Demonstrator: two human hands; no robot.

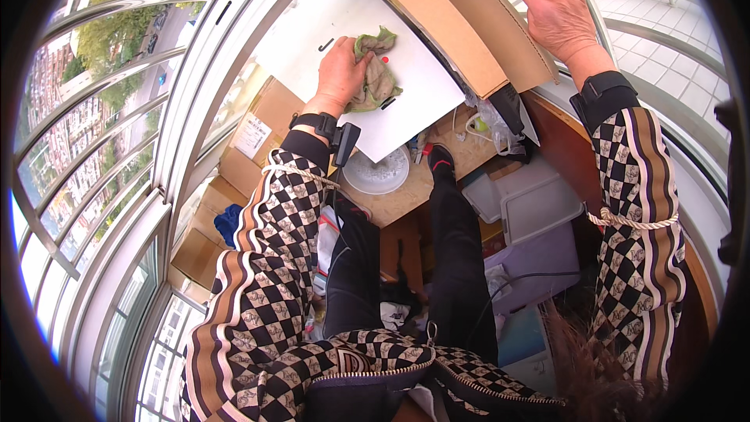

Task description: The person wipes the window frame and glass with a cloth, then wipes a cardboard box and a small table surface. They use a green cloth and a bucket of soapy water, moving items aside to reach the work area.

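Observation:
My left hand (341,73) is closed on a crumpled green and grey cloth (378,79), which lies against a large white panel (310,17). A small red dot (385,60) and short black marks show on the panel beside the cloth. At the upper right, my right hand (556,9) rests against the white window frame (592,6) with its thumb spread from the fingers. Some of its fingertips are cut off by the picture's top edge. Below the panel's lower corner stands a white basin (378,174) holding cloudy, bubbly liquid.
I stand on a wood-patterned board (404,205), the basin between my feet. An open cardboard box (463,23) adjoins the panel. Stacked cartons (234,170) line the left, under barred windows (111,70). To the right are grey plastic lids (539,202) and a lilac storage bin (533,269).

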